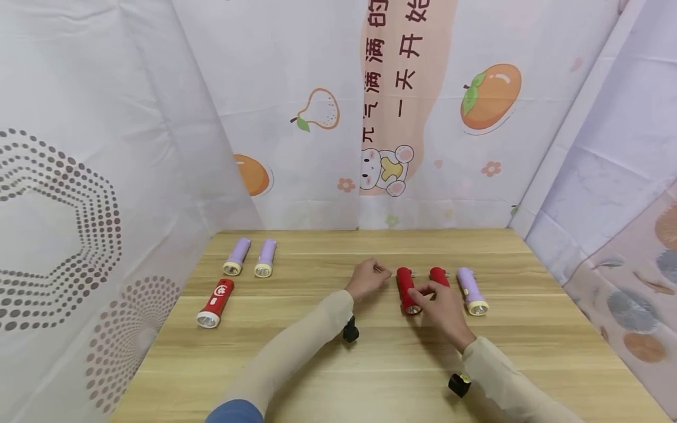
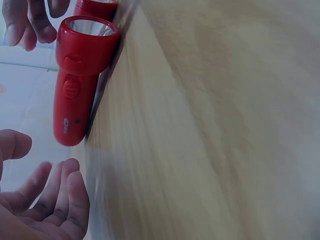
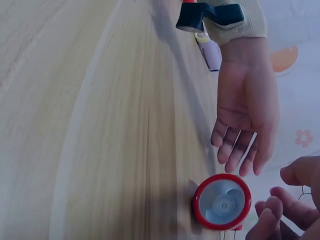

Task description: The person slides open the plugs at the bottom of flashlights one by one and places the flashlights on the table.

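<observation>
A red flashlight (image 1: 404, 285) lies on the wooden table between my two hands, its lens end towards me. My left hand (image 1: 368, 279) is to its left, fingers relaxed and bent, holding nothing. In the left wrist view, the left fingers stop short of the tail of the red flashlight (image 2: 75, 95). My right hand (image 1: 443, 308) hovers at its right, thumb and fingers loosely curved near the lens end. A gap shows between the right fingers (image 3: 270, 215) and the lens rim in the right wrist view. Partly behind the right hand lies a second red flashlight (image 1: 439, 276).
A purple flashlight (image 1: 472, 292) with a yellow head lies right of the red ones. At the table's left are a red flashlight (image 1: 215, 304) with a white head and two purple flashlights (image 1: 240, 254). Printed curtains (image 1: 296, 194) enclose the table's back and sides.
</observation>
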Demonstrator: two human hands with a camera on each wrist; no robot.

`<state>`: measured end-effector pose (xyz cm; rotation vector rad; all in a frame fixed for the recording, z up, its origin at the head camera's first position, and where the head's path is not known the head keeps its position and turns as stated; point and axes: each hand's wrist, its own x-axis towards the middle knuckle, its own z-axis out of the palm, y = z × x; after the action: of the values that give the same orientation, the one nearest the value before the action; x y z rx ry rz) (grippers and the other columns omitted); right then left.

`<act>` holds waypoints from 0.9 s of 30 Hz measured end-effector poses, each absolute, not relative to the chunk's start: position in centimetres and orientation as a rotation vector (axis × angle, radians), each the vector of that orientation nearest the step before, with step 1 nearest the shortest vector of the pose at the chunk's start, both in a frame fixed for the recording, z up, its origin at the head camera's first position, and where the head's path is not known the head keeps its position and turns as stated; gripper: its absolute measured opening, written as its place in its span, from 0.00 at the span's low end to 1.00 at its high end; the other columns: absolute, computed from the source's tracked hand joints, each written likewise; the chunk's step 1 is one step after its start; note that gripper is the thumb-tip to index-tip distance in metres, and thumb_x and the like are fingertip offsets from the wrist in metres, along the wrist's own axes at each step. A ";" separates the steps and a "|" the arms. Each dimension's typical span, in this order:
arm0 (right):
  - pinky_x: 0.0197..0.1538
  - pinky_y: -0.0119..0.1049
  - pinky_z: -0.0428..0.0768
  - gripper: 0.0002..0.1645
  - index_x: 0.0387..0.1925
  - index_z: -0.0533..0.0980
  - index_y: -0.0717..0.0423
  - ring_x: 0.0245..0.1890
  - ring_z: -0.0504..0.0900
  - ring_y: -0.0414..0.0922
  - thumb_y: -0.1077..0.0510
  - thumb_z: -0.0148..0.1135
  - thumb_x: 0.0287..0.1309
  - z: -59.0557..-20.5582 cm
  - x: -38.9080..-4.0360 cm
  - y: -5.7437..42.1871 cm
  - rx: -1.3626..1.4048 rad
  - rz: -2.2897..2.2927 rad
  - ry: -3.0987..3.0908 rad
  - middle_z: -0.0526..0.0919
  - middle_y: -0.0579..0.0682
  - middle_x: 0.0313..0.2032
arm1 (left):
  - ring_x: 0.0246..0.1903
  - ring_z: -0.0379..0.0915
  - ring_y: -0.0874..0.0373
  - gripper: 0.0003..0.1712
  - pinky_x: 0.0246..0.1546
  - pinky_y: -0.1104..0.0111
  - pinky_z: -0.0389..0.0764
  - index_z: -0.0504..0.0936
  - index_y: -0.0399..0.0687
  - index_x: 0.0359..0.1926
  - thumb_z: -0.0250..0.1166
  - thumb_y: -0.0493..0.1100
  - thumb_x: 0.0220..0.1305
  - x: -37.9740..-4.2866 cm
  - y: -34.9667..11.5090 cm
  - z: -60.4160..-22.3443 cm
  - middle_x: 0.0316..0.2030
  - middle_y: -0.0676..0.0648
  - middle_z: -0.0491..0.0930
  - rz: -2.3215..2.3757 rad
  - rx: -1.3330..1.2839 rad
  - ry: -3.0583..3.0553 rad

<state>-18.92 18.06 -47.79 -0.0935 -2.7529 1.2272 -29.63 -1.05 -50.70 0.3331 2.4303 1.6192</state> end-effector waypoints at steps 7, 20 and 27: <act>0.37 0.34 0.76 0.14 0.41 0.85 0.54 0.36 0.79 0.43 0.47 0.67 0.69 -47.5 -18.8 17.0 -0.017 1.290 -2.729 0.85 0.47 0.34 | 0.27 0.79 0.53 0.08 0.25 0.64 0.83 0.84 0.49 0.42 0.66 0.48 0.72 -28.7 -3.6 -50.5 0.34 0.51 0.82 1.644 0.384 2.403; 0.39 0.35 0.76 0.12 0.39 0.84 0.52 0.34 0.77 0.43 0.47 0.68 0.68 -47.8 -18.6 15.6 0.032 1.376 -2.798 0.83 0.45 0.32 | 0.31 0.78 0.55 0.14 0.30 0.66 0.81 0.84 0.46 0.40 0.64 0.51 0.74 -25.3 -8.2 -50.6 0.36 0.49 0.84 1.590 0.419 2.386; 0.39 0.34 0.76 0.11 0.39 0.85 0.53 0.33 0.78 0.43 0.50 0.68 0.68 -48.0 -18.6 14.9 0.098 1.390 -2.788 0.85 0.45 0.31 | 0.34 0.81 0.53 0.13 0.30 0.64 0.82 0.83 0.49 0.40 0.64 0.53 0.74 -23.8 -9.9 -50.5 0.36 0.49 0.84 1.601 0.425 2.385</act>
<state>-18.65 14.90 -48.00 0.0983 -2.7882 1.3896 -23.81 -9.92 -50.53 0.4252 2.3853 1.6012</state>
